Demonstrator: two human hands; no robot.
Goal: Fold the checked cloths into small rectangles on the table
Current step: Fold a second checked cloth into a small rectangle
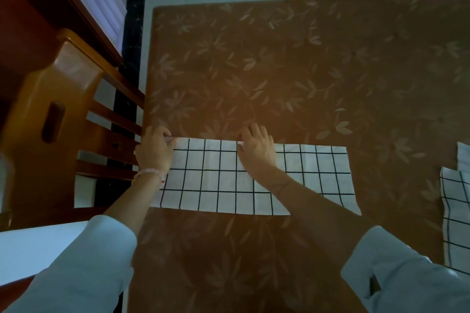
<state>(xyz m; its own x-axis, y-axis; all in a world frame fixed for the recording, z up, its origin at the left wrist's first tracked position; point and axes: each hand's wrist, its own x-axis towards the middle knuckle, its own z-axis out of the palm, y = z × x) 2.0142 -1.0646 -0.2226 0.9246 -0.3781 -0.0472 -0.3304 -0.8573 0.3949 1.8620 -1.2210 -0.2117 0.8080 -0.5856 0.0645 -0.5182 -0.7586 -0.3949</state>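
Pinching the far edge of a checked cloth point(216, 180) lying as a long strip on the table point(279, 71), left hand point(155, 150) at its corner, right hand point(256, 150) mid-edge, apparently part-folded, with other checked cloths point(455, 211) at right yet to do.

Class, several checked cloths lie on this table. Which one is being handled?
The long cloth in the centre: the left hand and right hand both hold its far edge. The other cloths lie untouched at the right.
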